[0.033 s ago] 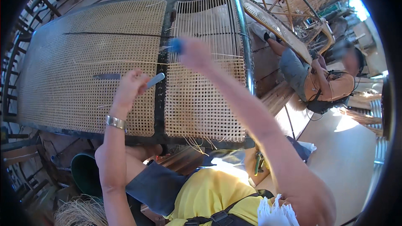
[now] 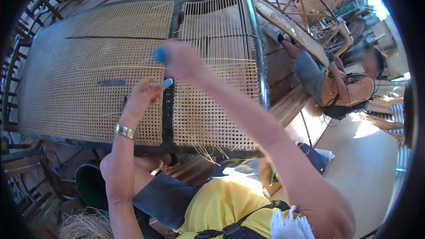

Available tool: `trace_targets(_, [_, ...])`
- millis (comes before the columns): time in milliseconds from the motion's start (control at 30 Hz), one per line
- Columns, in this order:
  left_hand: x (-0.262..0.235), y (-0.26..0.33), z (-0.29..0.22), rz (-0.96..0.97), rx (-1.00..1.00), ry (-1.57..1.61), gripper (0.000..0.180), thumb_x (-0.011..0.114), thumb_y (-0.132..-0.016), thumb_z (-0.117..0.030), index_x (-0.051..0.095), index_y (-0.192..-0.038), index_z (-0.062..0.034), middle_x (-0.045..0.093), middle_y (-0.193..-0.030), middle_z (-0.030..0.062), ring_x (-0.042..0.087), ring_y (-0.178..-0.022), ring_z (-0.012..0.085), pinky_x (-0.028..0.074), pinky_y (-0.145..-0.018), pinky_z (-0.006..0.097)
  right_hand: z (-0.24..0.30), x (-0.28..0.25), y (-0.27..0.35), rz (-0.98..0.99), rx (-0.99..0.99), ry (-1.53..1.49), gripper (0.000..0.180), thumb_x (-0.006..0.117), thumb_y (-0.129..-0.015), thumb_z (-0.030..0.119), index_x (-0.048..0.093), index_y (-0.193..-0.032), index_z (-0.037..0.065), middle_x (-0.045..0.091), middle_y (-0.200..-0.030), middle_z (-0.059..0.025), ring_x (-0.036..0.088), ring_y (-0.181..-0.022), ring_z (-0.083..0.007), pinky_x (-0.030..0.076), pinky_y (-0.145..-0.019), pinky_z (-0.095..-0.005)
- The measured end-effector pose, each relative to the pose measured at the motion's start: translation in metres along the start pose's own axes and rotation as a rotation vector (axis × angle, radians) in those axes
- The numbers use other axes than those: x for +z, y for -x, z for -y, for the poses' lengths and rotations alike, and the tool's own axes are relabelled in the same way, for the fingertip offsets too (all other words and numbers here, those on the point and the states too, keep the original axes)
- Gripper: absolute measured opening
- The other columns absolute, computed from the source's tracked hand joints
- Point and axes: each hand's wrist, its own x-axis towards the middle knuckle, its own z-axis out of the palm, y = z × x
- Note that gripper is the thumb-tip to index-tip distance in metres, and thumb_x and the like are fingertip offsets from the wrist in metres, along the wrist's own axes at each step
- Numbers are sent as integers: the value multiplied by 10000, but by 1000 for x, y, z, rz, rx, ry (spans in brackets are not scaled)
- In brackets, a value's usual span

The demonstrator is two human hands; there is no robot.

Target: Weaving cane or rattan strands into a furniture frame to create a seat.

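Fingers of the left hand (image 2: 144, 92), at ten o'clock, grasp a pale-blue handle (image 2: 167, 83); the right hand (image 2: 183, 59), at eleven, is blurred, its grip unreadable. Weaving seems underway on the cane panel (image 2: 208, 117) toward twelve; next probably calls for lacing its bare strands (image 2: 217, 15) crosswise.

This place is looking like a workshop. A big woven panel (image 2: 84, 106) is lying flat, and piles of tan strands (image 2: 86, 226) are sitting around.
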Motion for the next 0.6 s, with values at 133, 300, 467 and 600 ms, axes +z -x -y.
trace_targets(133, [65,9,-21,71,114,327,464,615,-1051,-318,530,-1383,-5,707,-985,70,635,-829,108,520,-742,262,217,82,-20,62,-198,-506,234,711,-753,97,651,-977,64,684,-893,-158,678,-893,-360,532,-796,-461])
trace_targets(300, [54,3,-11,129,0,518,369,561,-1081,-290,583,-1351,-40,709,-1071,62,638,-878,106,533,-793,283,294,18,-6,214,-360,-725,684,854,-710,198,510,-1227,-89,584,-1166,-291,646,-1021,-435,529,-873,-518])
trace_targets(467, [31,48,22,221,32,133,295,625,-1045,-253,658,-1229,-25,721,-1016,48,659,-827,105,532,-789,248,77,-35,-46,71,-233,-614,424,855,-820,234,672,-1177,97,730,-1040,-119,705,-1025,-292,559,-921,-421])
trace_targets(600, [37,65,-11,364,227,-296,284,689,-993,-149,645,-1219,18,721,-1019,57,660,-857,130,539,-785,287,-112,-168,-20,-88,70,404,197,698,-886,41,718,-1071,105,744,-1026,-120,727,-959,-255,585,-867,-401])
